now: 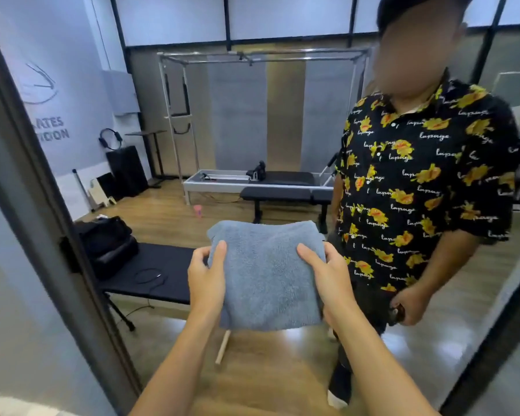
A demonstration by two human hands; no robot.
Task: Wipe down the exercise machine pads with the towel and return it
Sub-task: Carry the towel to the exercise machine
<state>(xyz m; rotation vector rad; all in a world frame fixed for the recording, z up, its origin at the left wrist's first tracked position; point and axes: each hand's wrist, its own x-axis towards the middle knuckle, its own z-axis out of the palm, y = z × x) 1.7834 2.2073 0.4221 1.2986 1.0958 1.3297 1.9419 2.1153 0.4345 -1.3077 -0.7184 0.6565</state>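
Observation:
A folded grey-blue towel (266, 274) is held out flat in front of me at chest height. My left hand (207, 280) grips its left edge, thumb on top. Gripping the right edge is my right hand (327, 280), thumb also on top. Beyond the towel stand a black padded bench (282, 194) and a metal-framed exercise machine with a black pad (285, 177) at the back of the room. A second black padded bench (159, 270) lies low on the left, partly hidden by the towel.
A person in a black shirt with yellow print (418, 187) stands close on the right. A door frame (42, 187) runs down the left. A black bag (102, 238) sits on the near bench. The floor is wood.

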